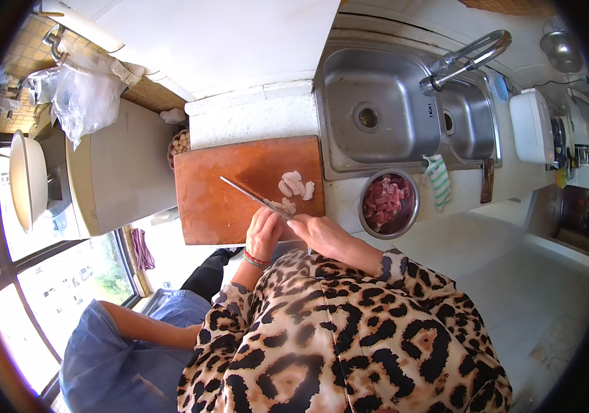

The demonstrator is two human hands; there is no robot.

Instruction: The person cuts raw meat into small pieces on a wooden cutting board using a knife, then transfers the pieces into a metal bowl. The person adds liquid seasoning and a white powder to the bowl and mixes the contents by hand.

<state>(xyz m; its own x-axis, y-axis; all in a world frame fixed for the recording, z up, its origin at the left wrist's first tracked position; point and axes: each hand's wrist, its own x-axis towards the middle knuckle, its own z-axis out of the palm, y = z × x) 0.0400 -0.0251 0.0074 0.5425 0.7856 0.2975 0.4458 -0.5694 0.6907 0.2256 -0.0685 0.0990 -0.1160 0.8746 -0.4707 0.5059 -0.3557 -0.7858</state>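
My right hand (320, 235) grips a kitchen knife (245, 191), its blade slanting to the far left over a wooden cutting board (212, 191). My left hand (263, 232), with a beaded bracelet at the wrist, is curled at the near side of the blade. Whatever its fingertips press on is hidden. Against the blade's far side lie some pale slices (285, 205), perhaps fat or meat. Farther back on the board rests a small group of similar pale pieces (294, 184).
Right of the board stands a metal bowl (416, 204) of cut raw meat (386, 201). Behind it is a double steel sink (382, 82) with a faucet (460, 64); a striped cloth (437, 180) hangs at its front. Another person (134, 340) in blue is close on my left.
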